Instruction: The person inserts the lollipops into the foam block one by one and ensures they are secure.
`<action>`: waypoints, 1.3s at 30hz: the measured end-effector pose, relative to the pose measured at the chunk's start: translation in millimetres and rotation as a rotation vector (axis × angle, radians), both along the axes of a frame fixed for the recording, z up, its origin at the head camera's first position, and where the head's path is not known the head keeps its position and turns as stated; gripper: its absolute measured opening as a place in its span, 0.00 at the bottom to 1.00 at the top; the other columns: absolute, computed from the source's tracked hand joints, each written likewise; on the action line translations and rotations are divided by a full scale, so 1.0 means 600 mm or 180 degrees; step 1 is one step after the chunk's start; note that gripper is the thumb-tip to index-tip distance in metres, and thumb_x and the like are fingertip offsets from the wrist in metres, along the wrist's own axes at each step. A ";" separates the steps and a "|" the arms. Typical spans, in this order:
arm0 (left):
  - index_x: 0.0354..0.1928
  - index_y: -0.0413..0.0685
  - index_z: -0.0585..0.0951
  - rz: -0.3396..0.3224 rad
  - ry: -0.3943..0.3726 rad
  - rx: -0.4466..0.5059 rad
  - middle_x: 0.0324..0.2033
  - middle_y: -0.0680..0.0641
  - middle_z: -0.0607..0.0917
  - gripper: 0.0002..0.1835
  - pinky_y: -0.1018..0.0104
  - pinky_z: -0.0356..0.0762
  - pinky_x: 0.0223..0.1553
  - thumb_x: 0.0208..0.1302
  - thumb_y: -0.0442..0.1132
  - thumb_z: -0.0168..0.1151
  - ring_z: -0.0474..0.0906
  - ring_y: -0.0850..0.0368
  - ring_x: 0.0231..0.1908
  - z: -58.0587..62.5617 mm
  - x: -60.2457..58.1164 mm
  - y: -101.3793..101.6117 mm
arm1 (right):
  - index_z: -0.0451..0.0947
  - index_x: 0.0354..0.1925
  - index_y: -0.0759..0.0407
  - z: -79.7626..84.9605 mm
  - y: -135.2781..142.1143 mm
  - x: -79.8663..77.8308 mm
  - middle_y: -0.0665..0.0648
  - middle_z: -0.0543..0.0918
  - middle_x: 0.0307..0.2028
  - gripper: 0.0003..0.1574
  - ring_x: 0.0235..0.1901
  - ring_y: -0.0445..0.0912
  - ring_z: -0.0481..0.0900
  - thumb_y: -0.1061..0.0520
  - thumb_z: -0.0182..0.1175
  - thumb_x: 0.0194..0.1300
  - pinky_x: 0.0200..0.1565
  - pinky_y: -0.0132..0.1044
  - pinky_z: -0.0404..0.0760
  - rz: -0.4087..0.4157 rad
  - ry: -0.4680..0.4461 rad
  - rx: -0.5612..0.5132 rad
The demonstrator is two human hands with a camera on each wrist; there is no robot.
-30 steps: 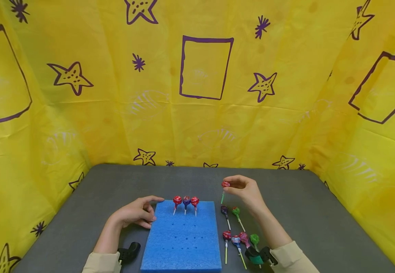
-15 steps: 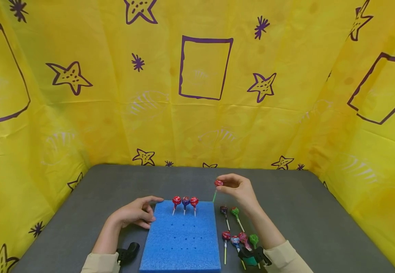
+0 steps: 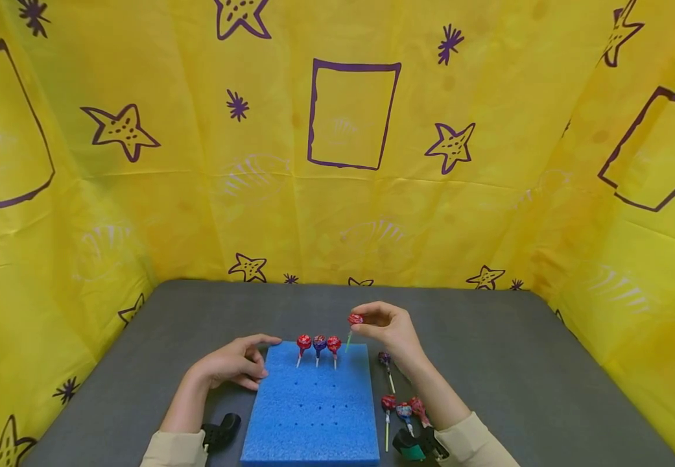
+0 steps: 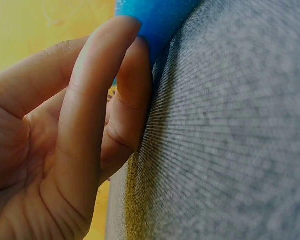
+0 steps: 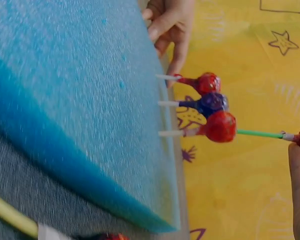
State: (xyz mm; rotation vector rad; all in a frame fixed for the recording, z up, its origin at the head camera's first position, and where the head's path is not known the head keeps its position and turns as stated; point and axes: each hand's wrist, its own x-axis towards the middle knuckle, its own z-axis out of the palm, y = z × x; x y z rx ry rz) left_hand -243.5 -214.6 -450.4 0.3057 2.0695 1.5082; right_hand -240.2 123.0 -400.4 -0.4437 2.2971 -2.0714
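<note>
My right hand (image 3: 388, 327) pinches a red-wrapped lollipop (image 3: 355, 319) by its head, with the green stick pointing down over the far right part of a blue foam block (image 3: 314, 389). The stick's tip overlaps the foam in the head view. Just left of it, a red (image 3: 334, 344), a purple (image 3: 319, 343) and another red lollipop (image 3: 304, 342) stand upright in a row along the far side, white sticks in the foam. My left hand (image 3: 232, 364) rests against the block's left side, index finger stretched to the far corner and thumb (image 4: 92, 100) touching the edge.
Several small holes dot the foam in rows nearer me. Right of the block lie more lollipops, among them a dark purple (image 3: 384, 358), a red (image 3: 388, 403) and a blue one (image 3: 404, 410), some partly hidden under my right wrist. Yellow printed cloth (image 3: 267, 214) surrounds the grey table (image 3: 489, 350).
My right hand has moved left with the red lollipop, from beyond the block's right side to over its far right part. My left hand has kept its place.
</note>
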 end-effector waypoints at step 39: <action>0.72 0.42 0.64 0.0039 -0.0007 -0.0052 0.32 0.45 0.77 0.36 0.64 0.87 0.31 0.62 0.32 0.64 0.80 0.56 0.31 0.003 0.000 0.002 | 0.83 0.47 0.64 -0.028 -0.089 0.012 0.70 0.86 0.45 0.17 0.36 0.40 0.84 0.62 0.70 0.58 0.41 0.31 0.86 0.0835 0.0134 0.0149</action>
